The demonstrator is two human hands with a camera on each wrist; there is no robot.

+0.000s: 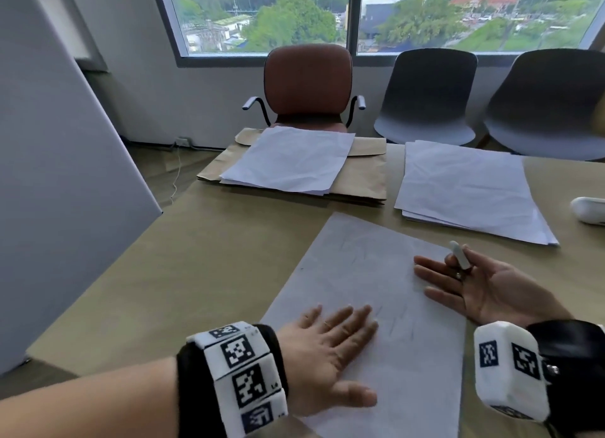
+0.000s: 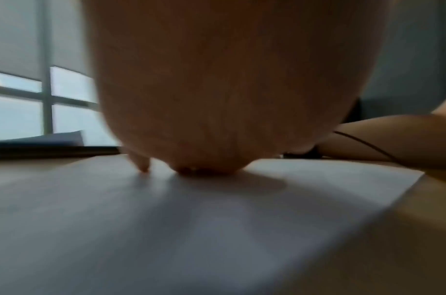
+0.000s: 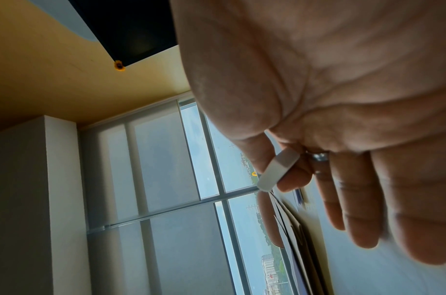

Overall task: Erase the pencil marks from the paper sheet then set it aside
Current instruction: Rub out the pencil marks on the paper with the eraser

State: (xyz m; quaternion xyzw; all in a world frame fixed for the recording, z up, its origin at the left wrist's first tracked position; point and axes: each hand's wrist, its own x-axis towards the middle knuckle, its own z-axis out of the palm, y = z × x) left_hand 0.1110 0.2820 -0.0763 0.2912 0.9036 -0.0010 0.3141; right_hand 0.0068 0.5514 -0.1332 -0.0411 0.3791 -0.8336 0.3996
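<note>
A white paper sheet (image 1: 370, 273) with faint pencil marks (image 1: 397, 323) lies slanted on the tan table (image 1: 203, 247). My left hand (image 1: 327, 349) lies flat on its near left part, fingers straight and spread; the left wrist view shows the palm (image 2: 217, 89) pressing the sheet (image 2: 166, 229). My right hand (image 1: 484, 287) is turned palm up at the sheet's right edge. Thumb and forefinger pinch a small white eraser (image 1: 459, 254), which sticks up clear of the paper. The other fingers are stretched out over the sheet. The right wrist view shows the eraser (image 3: 277, 169) in the same pinch.
At the back, a pile of white sheets (image 1: 288, 159) rests on brown envelopes (image 1: 363, 182). Another pile of sheets (image 1: 465, 188) lies at the back right, with a white object (image 1: 589, 210) at the right edge. Chairs (image 1: 307, 83) stand beyond the table, and a white panel (image 1: 65, 175) leans at left.
</note>
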